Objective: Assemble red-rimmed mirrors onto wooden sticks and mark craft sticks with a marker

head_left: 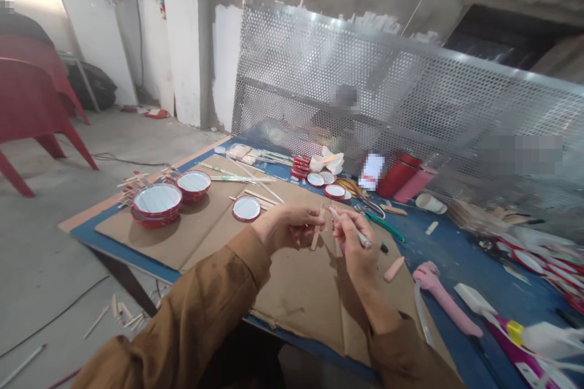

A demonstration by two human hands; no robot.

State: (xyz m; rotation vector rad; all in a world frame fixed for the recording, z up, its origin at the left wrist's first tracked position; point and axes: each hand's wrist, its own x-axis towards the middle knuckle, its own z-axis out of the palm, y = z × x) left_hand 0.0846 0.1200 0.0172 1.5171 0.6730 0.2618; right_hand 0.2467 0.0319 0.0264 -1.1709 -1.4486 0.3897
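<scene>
Bare grey concrete, patchy white paint and a big perforated metal panel (283, 97) run along the back of this workspace, with a red plastic chair (31, 97) off to the left. Work table's blue (433, 243), with a creased sheet of cardboard (301, 310) over a good part of it.

Left hand (294, 225) has its fingers curled in, fingertips pinched on a small flat wooden stick (314, 240), held roughly upright over the cardboard, in front of the person. Right hand (358, 243) is just beside it, closed in a writing-type grip around a white pen (364, 239), or something pen-shaped anyway. Its front end points at the stick; can't tell if they're actually touching.

Over on the left are two stacks of red-rimmed discs (157, 202), sitting next to each other, plus a single disc (246, 208) lying flat nearer the left hand. Some long thin sticks lie crossed behind that one. Along the back edge you've got a phone (371, 171) propped up, a red bottle (399, 176) and a paper cup (431, 203). Right of the right hand: a pink glue gun (449, 301) and a purple-and-white power strip (513, 340).
</scene>
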